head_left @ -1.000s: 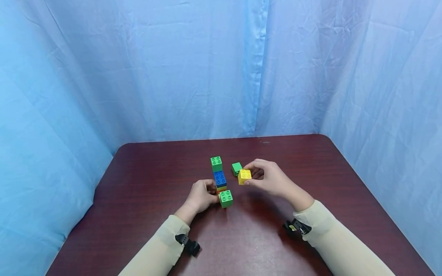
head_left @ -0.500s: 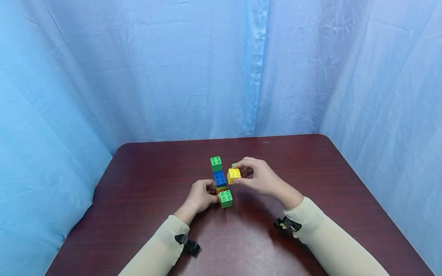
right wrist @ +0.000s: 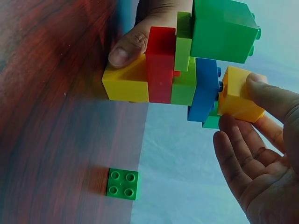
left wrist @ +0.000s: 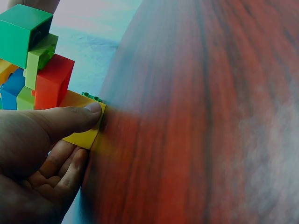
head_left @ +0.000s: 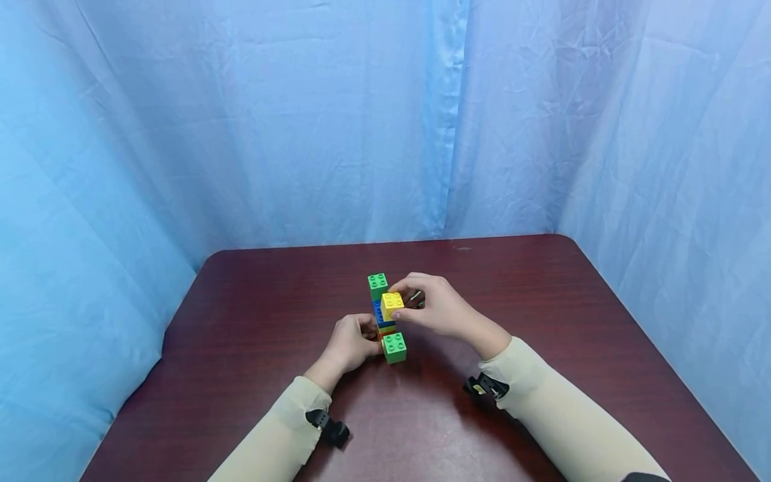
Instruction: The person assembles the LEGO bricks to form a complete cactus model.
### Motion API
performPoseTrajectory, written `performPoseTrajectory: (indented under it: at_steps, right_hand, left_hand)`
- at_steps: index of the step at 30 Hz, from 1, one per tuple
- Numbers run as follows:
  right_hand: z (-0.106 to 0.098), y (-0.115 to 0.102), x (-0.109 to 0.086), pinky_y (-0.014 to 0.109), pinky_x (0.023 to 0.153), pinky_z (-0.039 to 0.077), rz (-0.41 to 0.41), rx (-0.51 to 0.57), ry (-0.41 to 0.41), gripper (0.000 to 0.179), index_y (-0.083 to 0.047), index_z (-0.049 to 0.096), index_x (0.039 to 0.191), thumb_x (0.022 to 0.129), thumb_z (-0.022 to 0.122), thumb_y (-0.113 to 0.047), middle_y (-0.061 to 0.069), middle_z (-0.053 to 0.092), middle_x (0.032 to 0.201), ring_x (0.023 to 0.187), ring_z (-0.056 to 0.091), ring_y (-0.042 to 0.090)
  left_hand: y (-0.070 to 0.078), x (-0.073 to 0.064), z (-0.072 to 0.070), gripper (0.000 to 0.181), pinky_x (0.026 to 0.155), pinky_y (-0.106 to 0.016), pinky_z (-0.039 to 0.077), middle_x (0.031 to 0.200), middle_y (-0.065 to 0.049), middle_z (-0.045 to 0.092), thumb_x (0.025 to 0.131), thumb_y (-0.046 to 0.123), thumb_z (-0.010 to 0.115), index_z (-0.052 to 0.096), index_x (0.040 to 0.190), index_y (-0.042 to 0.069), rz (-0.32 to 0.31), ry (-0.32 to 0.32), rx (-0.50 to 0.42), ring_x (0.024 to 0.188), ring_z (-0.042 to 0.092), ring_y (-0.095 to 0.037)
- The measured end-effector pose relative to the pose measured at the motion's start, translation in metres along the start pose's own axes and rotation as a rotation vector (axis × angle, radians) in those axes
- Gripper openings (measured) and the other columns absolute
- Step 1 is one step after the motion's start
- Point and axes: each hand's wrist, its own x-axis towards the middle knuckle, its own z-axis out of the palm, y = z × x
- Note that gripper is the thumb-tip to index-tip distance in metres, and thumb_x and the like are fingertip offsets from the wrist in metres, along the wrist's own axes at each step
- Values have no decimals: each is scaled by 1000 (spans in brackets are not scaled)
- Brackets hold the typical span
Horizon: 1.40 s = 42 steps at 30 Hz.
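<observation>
A stack of toy building bricks stands on the table. My left hand (head_left: pixel 348 340) grips its bottom yellow brick (left wrist: pixel 84 135), thumb along one side. Above that come a red brick (right wrist: pixel 160 65), lime green pieces (right wrist: pixel 184 88) and a blue brick (right wrist: pixel 204 88). One green brick (head_left: pixel 394 348) juts out on the near side, another green brick (head_left: pixel 377 286) on the far side. My right hand (head_left: pixel 442 304) pinches a yellow brick (head_left: pixel 392 306) between thumb and fingers. It is slightly tilted, right at the blue brick's studs in the right wrist view.
A loose green brick (right wrist: pixel 123 184) lies on the table beside the stack, mostly hidden by my right hand in the head view. The dark red wooden table (head_left: pixel 271 288) has light blue curtains (head_left: pixel 301 134) behind and at both sides.
My right hand has moved left with the yellow brick, from above the loose green brick to over the blue brick. My left hand and the stack stay in place.
</observation>
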Motion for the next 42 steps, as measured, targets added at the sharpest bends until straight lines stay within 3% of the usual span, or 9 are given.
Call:
performPoseTrajectory:
  at_steps: [11, 19, 26, 33, 42]
  right_hand:
    - [3, -6, 8, 39, 80, 60, 9, -9, -25, 34, -18, 74, 120, 89, 87, -17, -8, 66, 105, 93, 67, 11]
    - [-1, -8, 11, 29, 74, 58, 7, -70, -67, 34, -18, 76, 124, 91, 85, -20, -9, 63, 98, 86, 65, 8]
    - [-3, -15, 17, 27, 73, 58, -7, -120, -118, 36, -17, 76, 126, 92, 84, -24, -7, 62, 97, 84, 65, 7]
    - [-2, -16, 14, 25, 76, 58, 27, -134, -131, 38, -15, 75, 128, 93, 84, -22, -9, 60, 97, 86, 65, 5]
    - [1, -16, 14, 25, 72, 57, -7, -173, -136, 40, -11, 74, 132, 94, 82, -20, -8, 60, 100, 84, 63, 5]
  left_hand:
    - [1, -1, 0, 22, 80, -35, 59, 88, 5, 74, 77, 6, 93, 79, 92, 13, 19, 4, 17, 86, 70, -11]
    - [1, 0, -1, 21, 79, -34, 59, 86, 6, 74, 77, 8, 93, 79, 91, 15, 17, 3, 31, 86, 70, -12]
    - [0, 0, 0, 23, 78, -34, 59, 86, 5, 75, 77, 8, 94, 80, 94, 14, 23, -2, 20, 84, 70, -11]
    - [2, -1, 1, 24, 77, -34, 59, 86, 5, 76, 77, 8, 94, 80, 96, 13, 20, -5, 20, 83, 70, -11]
    - [2, -1, 0, 26, 77, -33, 59, 87, 5, 75, 76, 7, 94, 80, 97, 12, 18, -6, 34, 83, 69, -10]
